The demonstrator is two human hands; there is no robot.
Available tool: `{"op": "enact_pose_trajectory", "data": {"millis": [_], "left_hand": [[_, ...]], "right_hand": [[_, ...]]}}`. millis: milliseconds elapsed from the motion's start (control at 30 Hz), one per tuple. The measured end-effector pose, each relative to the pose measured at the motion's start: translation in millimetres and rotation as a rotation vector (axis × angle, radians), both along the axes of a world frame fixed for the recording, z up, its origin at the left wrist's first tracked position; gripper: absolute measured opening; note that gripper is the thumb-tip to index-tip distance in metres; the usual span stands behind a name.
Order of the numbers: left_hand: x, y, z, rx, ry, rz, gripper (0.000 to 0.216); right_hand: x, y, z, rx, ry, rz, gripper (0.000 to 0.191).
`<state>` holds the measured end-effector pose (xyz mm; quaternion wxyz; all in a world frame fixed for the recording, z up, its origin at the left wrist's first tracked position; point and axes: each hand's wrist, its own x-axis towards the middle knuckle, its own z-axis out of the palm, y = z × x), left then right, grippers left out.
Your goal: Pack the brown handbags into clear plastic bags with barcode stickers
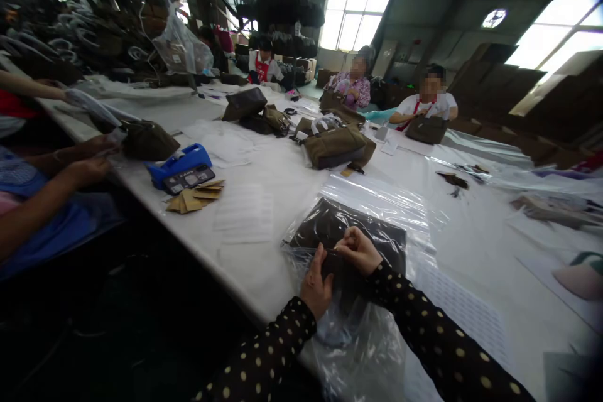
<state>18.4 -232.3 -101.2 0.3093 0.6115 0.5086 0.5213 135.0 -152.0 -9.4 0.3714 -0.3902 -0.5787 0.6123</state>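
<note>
A dark brown bag (330, 226) lies inside a clear plastic bag (377, 201) on the white table (264, 169) in front of me. My left hand (315, 286) rests on the near edge of the plastic, fingers closed on it. My right hand (358, 250) pinches something small at the bag's near edge, fingers pressed together; I cannot make out what it is. Both sleeves are black with pale dots. More clear plastic hangs over the table's front edge below my hands.
A blue tape dispenser (181, 166) and a pile of brown tags (194, 198) lie to the left. Olive bags (335, 144) sit mid-table. A co-worker's hands (89, 160) work at the left beside a dark bag (148, 140); three people sit at the far side.
</note>
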Motion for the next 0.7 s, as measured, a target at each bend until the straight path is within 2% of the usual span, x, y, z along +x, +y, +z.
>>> {"op": "enact_pose_trajectory", "data": {"millis": [133, 267, 333, 500, 600, 700], "left_hand": [[1, 2, -0.2, -0.012, -0.126, 0.015, 0.062], [1, 9, -1.5, -0.090, -0.492, 0.070, 0.058], [1, 12, -3.5, -0.101, -0.606, 0.091, 0.057], [-2, 13, -8.8, -0.012, -0.482, 0.140, 0.021], [-4, 12, -6.8, 0.031, -0.351, 0.185, 0.015], [-4, 10, -2.5, 0.094, -0.240, 0.249, 0.013]], "right_hand": [[-9, -2, -3.9, 0.063, -0.010, -0.075, 0.040], [-11, -8, -10.0, -0.018, 0.004, -0.129, 0.048], [-10, -12, -13.0, -0.086, 0.026, -0.155, 0.052], [-10, -21, -19.8, -0.194, 0.019, -0.121, 0.056], [-6, -23, -22.8, -0.202, -0.031, -0.122, 0.057], [5, -24, -23.4, -0.219, -0.171, -0.111, 0.055]]}}
